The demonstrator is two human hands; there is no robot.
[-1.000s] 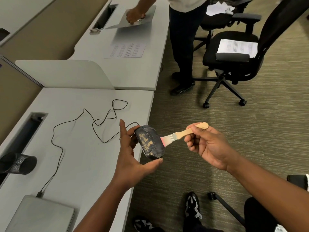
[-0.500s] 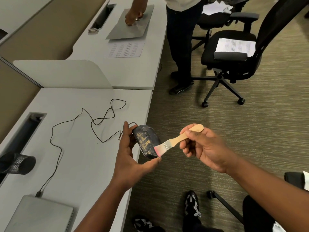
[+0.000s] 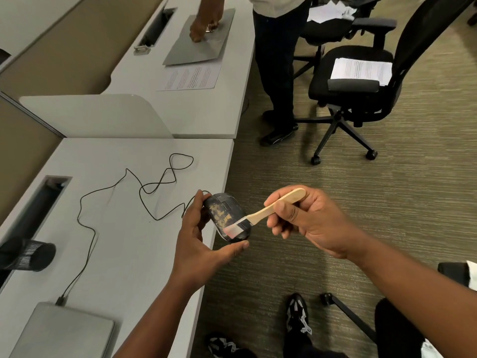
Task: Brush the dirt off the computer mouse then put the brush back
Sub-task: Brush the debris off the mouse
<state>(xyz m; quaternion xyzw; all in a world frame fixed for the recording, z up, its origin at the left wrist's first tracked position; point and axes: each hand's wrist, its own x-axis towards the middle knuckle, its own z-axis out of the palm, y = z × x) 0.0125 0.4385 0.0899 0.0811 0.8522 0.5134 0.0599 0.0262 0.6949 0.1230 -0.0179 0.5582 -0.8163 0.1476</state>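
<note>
The left hand (image 3: 198,244) reaches up from the bottom middle of the frame. Its grip is curled round one black computer mouse (image 3: 226,217), with the thumb under it and the fingers behind it. The mouse sits in the middle of the frame, held in the air at the edge of the surface (image 3: 124,236), and has yellow dirt on top. The right hand (image 3: 309,223) comes in from the lower right. Its grip pinches the wooden handle of one brush (image 3: 268,210). The bristles touch the lower part of the mouse.

One thin black cord (image 3: 134,192) loops over the surface to one closed laptop (image 3: 64,329) at the lower left. One black mesh cup (image 3: 28,253) lies at the left edge.

Farther up, one more person (image 3: 277,60) stands with a hand on a gray sheet (image 3: 204,40). Two black chairs (image 3: 366,81) hold papers in the upper right.
</note>
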